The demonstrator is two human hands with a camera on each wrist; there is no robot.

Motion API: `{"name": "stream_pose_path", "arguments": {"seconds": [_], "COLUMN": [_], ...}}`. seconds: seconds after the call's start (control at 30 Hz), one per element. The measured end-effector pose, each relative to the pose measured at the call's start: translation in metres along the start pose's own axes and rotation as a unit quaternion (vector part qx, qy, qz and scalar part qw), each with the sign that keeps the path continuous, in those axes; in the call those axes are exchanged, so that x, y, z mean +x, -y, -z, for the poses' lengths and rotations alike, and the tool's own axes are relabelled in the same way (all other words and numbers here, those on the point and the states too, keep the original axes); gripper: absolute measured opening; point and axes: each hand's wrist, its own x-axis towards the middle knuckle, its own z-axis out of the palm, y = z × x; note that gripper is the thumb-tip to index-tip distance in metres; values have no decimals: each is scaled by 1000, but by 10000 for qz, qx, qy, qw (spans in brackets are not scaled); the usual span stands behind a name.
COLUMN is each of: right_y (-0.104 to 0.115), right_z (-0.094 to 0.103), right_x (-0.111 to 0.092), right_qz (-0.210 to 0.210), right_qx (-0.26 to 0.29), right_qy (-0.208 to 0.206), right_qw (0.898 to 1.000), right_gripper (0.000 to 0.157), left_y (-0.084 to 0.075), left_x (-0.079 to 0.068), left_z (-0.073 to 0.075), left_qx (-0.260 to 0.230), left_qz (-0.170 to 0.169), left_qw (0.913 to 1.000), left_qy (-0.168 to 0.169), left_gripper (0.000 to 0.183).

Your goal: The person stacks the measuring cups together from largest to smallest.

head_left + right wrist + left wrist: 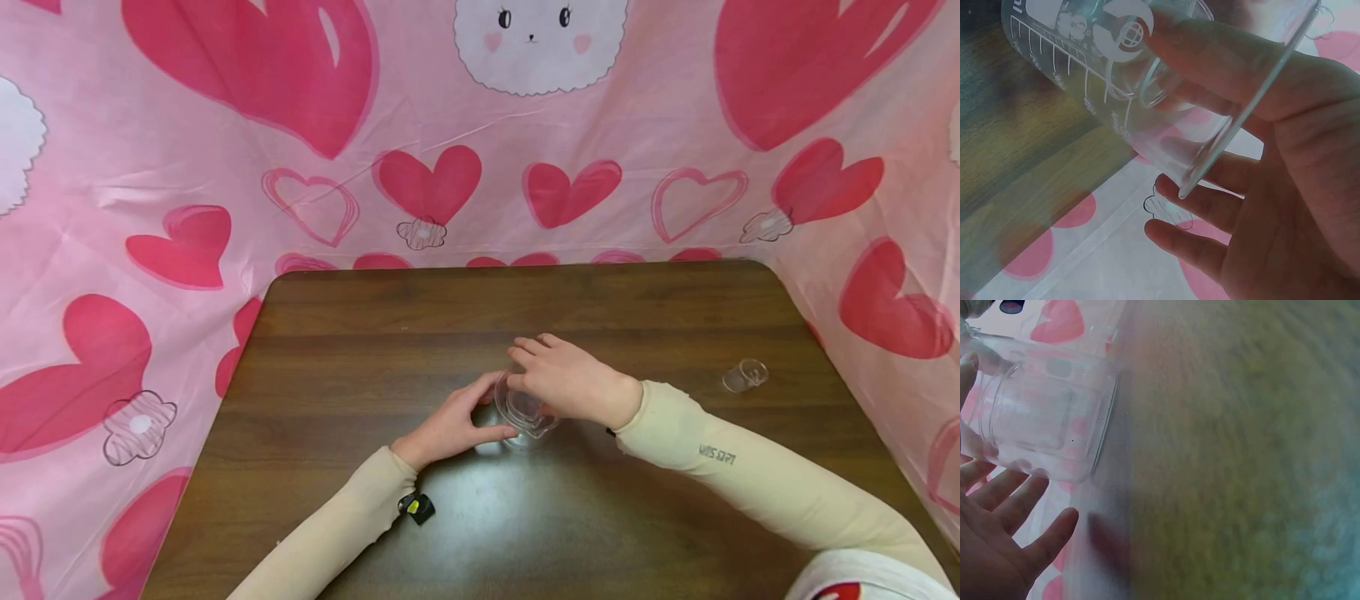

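A clear glass beaker (534, 427) with white graduation marks stands on the table; its scale shows in the right wrist view. Inside this beaker (1088, 390) sits a smaller clear glass vessel (1034, 415). My left hand (453, 423) holds the beaker's side, thumb in front and fingers behind. My right hand (566, 379) is over the mouth. In the right wrist view its thumb (1210, 56) reaches past the rim, and thumb and a finger appear to pinch the inner vessel's edge. The other fingers spread outside the rim.
Another small clear glass vessel (742, 377) is on the right of the brown wooden table (337, 333). A pink cloth with hearts (498, 133) surrounds the table's back and sides.
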Motion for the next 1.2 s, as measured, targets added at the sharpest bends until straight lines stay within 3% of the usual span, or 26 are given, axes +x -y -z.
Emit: {"name": "stream_pose_path", "arguments": {"seconds": [0.77,1.2], "right_y": [-1,-8], "right_z": [-1,1], "right_x": [-2,-4], "right_qz": [5,-26], "right_qx": [-146,334], "right_qy": [-202,-150], "right_qw": [9997,9993], "right_gripper": [53,51], "left_y": [1,1], "left_x": [0,0], "left_z": [0,-1], "left_qx": [142,233], "left_qz": [-122,-162], "left_qw": [9998,9995], "left_qy": [-74,-139], "left_gripper": [77,77]}}
